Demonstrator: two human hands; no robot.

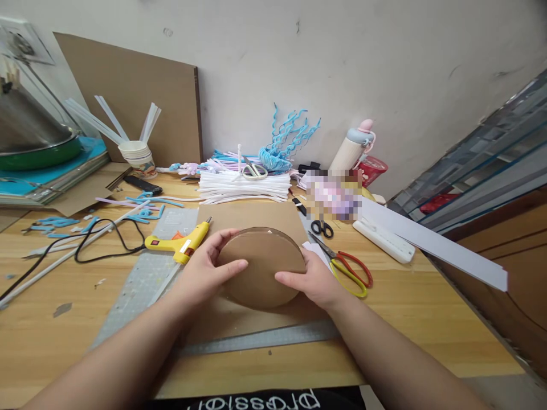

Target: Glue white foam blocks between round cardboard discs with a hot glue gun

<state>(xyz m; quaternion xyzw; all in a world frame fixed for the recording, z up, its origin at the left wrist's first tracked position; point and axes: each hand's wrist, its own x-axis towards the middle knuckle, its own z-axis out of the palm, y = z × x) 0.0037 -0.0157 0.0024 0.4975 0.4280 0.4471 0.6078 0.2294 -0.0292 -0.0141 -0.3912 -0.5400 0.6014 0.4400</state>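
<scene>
Between my two hands is a round brown cardboard disc point(260, 270), its thick edge showing along the far side. My left hand point(211, 265) grips its left side, thumb on the face and fingers curled behind the rim. On the right side my right hand point(311, 279) does the same. The disc is held over a flat cardboard sheet point(252, 212), which lies on a grey cutting mat point(128, 296). A yellow hot glue gun point(182, 242) rests just left of my left hand. Scissors with red and yellow handles point(350, 272) lie right of my right hand.
White pipe cleaners point(243, 189) are piled at the back, with small scissors point(254, 169) on top. A paper cup point(137, 156) holds glue sticks. A black cord point(106, 259) trails left. A white power strip point(384, 242), a bottle point(350, 149) and black-handled scissors point(321, 229) stand or lie right.
</scene>
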